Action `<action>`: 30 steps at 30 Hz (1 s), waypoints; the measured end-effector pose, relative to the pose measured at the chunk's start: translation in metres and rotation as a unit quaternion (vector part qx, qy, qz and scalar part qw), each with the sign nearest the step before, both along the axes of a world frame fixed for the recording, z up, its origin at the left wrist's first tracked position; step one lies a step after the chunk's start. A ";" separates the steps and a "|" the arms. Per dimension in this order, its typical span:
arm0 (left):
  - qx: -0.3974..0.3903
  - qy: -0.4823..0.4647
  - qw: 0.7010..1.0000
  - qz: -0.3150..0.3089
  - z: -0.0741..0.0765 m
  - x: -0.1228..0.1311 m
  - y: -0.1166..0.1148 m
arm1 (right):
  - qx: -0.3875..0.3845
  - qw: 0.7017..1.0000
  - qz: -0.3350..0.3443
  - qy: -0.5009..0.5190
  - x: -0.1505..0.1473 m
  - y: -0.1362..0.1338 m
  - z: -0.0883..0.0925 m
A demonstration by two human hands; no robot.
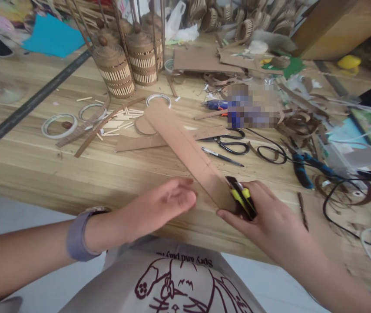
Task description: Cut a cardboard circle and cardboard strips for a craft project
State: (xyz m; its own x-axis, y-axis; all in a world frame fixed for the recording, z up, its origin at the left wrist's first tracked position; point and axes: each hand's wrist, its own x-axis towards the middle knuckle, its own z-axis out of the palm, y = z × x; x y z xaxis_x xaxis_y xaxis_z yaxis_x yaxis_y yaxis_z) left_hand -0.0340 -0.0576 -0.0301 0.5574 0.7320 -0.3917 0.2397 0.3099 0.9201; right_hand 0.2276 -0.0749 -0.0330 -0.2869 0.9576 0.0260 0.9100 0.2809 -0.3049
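My right hand (266, 217) grips a yellow and black utility knife (246, 202) along with the near end of a long cardboard strip (188, 152). The strip slants away to the upper left over the table, and its far end is rounded. Just left of the strip's near end, my left hand (164, 204) is empty, with its fingers loosely apart. Beneath the strip lie another cardboard strip (140, 142) and a small rounded cardboard piece (144, 125). Black-handled scissors (234, 142) and a pen (223, 156) rest beyond my right hand.
Several lantern-like stick-and-cardboard pieces (114, 69) stand at the back. Tape rolls (59, 126) and small wooden sticks (127, 117) lie left. Blue-handled pliers (303, 167), a black cable (329, 217) and cardboard scraps crowd the right. A blue tool (216, 104) is partly pixelated.
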 end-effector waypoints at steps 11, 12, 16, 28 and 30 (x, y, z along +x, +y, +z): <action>0.287 0.183 0.933 -0.117 0.032 -0.029 0.089 | -0.003 0.991 0.100 0.094 -0.026 -0.022 0.010; 0.292 0.225 0.909 -0.193 0.031 -0.032 0.094 | -0.002 0.991 0.108 0.078 -0.020 -0.022 0.011; 0.344 0.256 0.839 -0.334 0.011 -0.027 0.096 | -0.010 0.990 0.142 -0.005 0.000 -0.019 0.010; 0.592 0.299 0.722 -0.198 -0.017 -0.015 0.086 | -0.029 0.963 0.181 -0.199 -0.010 0.023 0.007; 0.622 0.297 0.708 -0.152 -0.022 -0.008 0.085 | -0.039 0.956 0.191 -0.219 -0.018 0.030 0.009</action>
State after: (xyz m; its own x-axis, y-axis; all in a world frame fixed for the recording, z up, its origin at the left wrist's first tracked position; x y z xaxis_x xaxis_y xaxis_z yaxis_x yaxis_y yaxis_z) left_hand -0.0423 0.0277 -0.0519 0.7713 0.5972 0.2200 0.5798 -0.8019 0.1441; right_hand 0.2092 -0.0450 -0.0238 -0.5828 0.7749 -0.2447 0.7909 0.6100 0.0483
